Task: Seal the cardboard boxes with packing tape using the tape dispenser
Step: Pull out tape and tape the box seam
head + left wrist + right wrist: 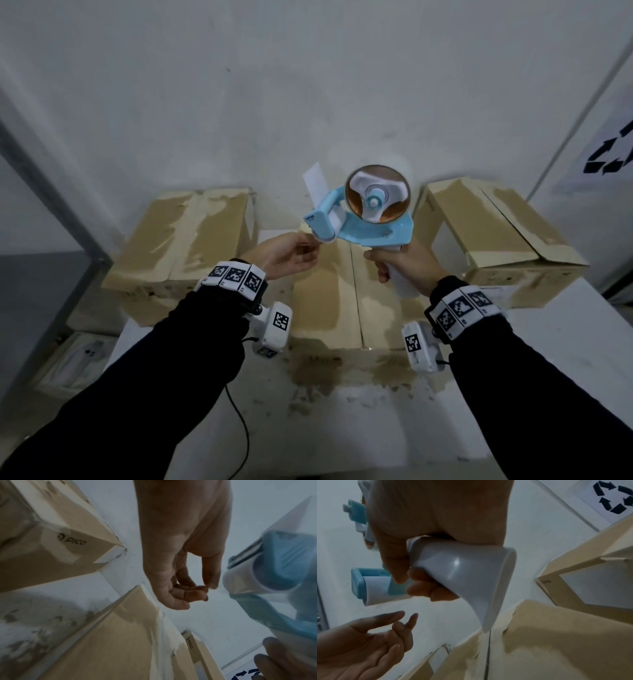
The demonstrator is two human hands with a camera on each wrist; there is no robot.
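A blue tape dispenser (373, 226) with a brown tape roll (376, 195) is held up above the middle cardboard box (329, 308). My right hand (407, 267) grips its white handle (462, 572). A loose strip of tape (317, 185) sticks up from the dispenser's front. My left hand (287, 257) hovers just under the front roller (240, 580), fingers loosely curled and holding nothing, as the right wrist view shows (359, 642). The middle box's flaps are down with a bare seam. A left box (185, 240) and a right box (496, 233) flank it.
All boxes sit on a white, stained table (342, 428) against a white wall. A grey metal frame (51, 192) stands at the left, with another package (75, 359) low beside it. A recycling sign (613, 150) hangs at the right. A black cable (239, 428) dangles from my left wrist.
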